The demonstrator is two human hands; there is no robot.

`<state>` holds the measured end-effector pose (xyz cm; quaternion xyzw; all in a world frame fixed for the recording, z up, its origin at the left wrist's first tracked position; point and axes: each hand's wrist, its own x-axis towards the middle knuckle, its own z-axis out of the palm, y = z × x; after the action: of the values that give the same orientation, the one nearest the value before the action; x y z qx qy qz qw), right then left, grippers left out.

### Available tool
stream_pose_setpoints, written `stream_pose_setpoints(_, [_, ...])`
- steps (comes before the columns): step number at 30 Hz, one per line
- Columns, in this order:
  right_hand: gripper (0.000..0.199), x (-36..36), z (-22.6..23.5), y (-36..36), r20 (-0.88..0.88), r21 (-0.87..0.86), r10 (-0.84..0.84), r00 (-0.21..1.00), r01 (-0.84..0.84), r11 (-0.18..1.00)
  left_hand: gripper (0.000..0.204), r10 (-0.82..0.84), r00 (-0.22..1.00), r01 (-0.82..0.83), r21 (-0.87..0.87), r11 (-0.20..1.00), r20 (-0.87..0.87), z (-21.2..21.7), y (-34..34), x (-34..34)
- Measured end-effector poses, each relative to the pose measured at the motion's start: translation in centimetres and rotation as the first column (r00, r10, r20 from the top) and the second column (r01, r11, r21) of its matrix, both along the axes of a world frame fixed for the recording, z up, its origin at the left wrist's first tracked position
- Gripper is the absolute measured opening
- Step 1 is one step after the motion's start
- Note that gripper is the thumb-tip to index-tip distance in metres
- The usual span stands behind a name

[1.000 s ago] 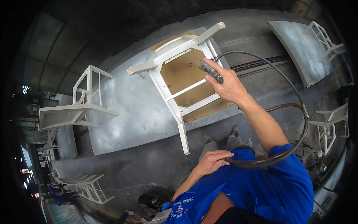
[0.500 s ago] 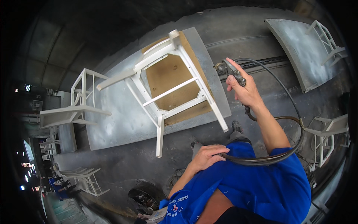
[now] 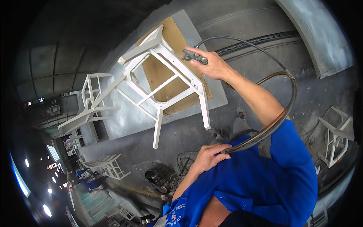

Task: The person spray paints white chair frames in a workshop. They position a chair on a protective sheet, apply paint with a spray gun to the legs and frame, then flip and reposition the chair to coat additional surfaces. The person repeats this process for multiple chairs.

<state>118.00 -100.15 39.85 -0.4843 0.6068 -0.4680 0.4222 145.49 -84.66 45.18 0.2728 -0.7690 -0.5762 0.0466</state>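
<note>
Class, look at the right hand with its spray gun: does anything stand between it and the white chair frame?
Nothing visible does: from this view, the gap between the spray gun in the right hand and the white chair frame looks clear. The dark hoses loop off to the right, gripped by the left hand.

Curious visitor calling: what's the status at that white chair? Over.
Right hand gripping spray gun, near white chair. Left hand holding hose. Chair over brown board. In the way, perhaps: hose looping across right arm.

From my end, I see a grey table (image 3: 130,124) bearing a brown board (image 3: 155,75), with a white chair frame (image 3: 183,72) on it.
</note>
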Motion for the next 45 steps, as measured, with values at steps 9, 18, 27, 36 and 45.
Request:
stream_pose_setpoints(9, [0.055,-1.8,-4.0,7.2,-0.016,0.242,0.215,0.977,-0.205,0.948,0.041,-0.031,0.999,0.03,0.01,0.999,0.039,-0.1,0.7,-2.3])
stream_pose_setpoints(18, [0.054,-1.6,-4.5,8.1,-0.154,0.321,0.212,0.965,-0.154,0.934,0.04,-0.03,0.999,0.03,-0.008,1.0,0.014,0.0,0.9,-1.9])
stream_pose_setpoints(27, [0.059,-1.8,-0.4,4.2,-0.106,-0.207,-0.052,0.993,0.029,0.978,0.038,0.001,0.999,0.0,-0.034,0.999,0.034,0.4,1.6,-0.2])
stream_pose_setpoints(36, [0.056,-1.8,-0.7,8.8,-0.002,0.109,0.001,1.0,-0.001,0.994,0.038,-0.039,0.999,0.039,-0.042,0.998,-0.011,-0.3,1.7,0.8])
stream_pose_setpoints(45, [0.06,-1.3,-4.3,17.5,0.085,0.363,-0.135,0.987,0.095,0.927,0.041,-0.084,0.996,0.085,0.021,0.996,-0.04,-0.9,1.0,1.3])
